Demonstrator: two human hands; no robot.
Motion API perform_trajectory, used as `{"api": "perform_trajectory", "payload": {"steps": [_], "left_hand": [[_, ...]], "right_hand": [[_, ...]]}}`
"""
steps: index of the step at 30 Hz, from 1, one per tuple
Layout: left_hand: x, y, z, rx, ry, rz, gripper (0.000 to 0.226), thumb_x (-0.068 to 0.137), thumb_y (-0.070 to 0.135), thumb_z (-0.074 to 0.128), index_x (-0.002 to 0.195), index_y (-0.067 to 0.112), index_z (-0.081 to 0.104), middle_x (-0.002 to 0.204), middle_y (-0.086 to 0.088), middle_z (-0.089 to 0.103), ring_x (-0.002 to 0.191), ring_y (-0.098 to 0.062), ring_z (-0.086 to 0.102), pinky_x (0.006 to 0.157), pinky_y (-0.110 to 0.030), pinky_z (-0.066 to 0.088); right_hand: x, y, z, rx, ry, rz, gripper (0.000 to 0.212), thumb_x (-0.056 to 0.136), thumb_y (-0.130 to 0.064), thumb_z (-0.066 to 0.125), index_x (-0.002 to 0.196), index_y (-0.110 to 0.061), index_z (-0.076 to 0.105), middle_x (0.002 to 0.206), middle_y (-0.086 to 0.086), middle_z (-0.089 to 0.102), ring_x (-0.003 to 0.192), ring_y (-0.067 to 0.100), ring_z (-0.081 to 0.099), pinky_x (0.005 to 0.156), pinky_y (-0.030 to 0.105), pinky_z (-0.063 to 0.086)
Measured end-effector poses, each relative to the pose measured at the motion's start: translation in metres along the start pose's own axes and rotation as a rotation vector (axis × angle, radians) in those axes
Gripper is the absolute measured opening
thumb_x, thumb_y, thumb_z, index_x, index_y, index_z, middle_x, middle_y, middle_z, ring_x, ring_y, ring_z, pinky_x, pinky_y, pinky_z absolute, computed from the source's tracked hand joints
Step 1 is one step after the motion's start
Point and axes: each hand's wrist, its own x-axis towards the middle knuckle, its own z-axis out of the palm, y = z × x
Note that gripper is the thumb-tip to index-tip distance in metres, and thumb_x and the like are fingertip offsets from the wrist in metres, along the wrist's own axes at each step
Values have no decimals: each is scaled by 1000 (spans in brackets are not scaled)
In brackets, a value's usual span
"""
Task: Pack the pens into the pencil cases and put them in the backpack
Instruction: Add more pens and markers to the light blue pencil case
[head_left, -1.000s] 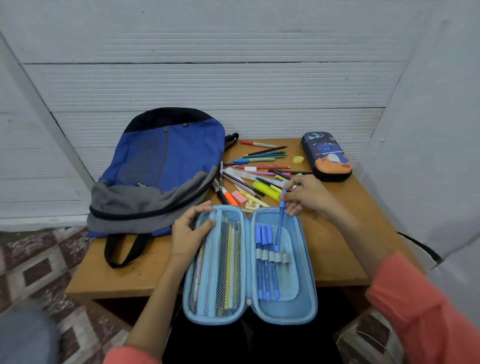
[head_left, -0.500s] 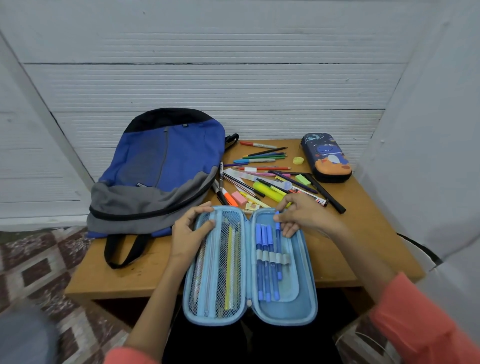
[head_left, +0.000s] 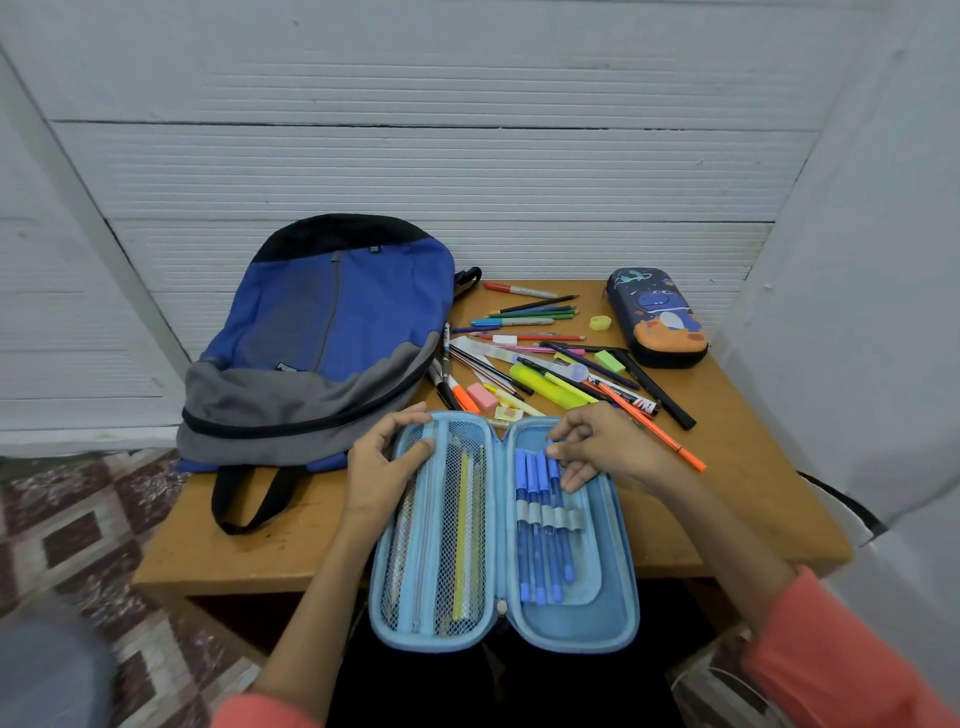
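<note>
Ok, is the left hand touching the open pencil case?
Touching. The head view shows the left hand gripping the top edge of the pencil case, with its thumb flat on the mesh pocket.

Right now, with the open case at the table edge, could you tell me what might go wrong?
The light-blue pencil case overhangs the near edge of the table; if the left hand lets go, it might tip off. The right hand pinches the fourth blue pen by its top end; it could slip its loop. That wrist is near the orange pen and might knock it.
</note>
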Motion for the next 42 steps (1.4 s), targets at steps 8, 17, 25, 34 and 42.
{"api": "perform_trajectory", "payload": {"steps": [8,17,25,34,42], "left_hand": [[-1,1,1,-26,5,-9,28,82,-7,68,93,19,70,123,2,66,118,-7,59,99,-27,46],[-2,3,1,-9,7,-11,28,83,-7,67,93,19,70,122,4,65,115,-2,60,93,-18,49],[-1,3,1,2,10,-7,26,83,-7,67,94,17,69,122,2,65,113,0,60,87,-10,47],[0,3,1,22,17,7,26,82,-7,68,93,17,69,122,4,65,112,1,60,89,-11,47],[0,1,2,33,20,10,25,82,-6,68,94,16,70,122,5,66,114,-2,60,99,-27,48]], "right_hand": [[1,-4,-2,-28,-58,25,13,88,-1,65,99,2,59,71,17,65,54,23,67,54,30,59],[1,-4,-2,-9,-77,35,17,88,-2,66,101,4,58,71,17,65,55,23,66,54,30,59],[6,-11,-11,-36,-116,46,20,88,-8,68,102,5,62,71,19,68,57,24,69,57,30,60],[52,-42,11,-258,273,-206,9,85,-9,68,80,-16,66,71,11,67,62,20,64,53,30,51],[105,-64,75,-724,235,-378,28,96,-23,50,121,-21,61,120,9,57,109,29,55,84,41,48]]}}
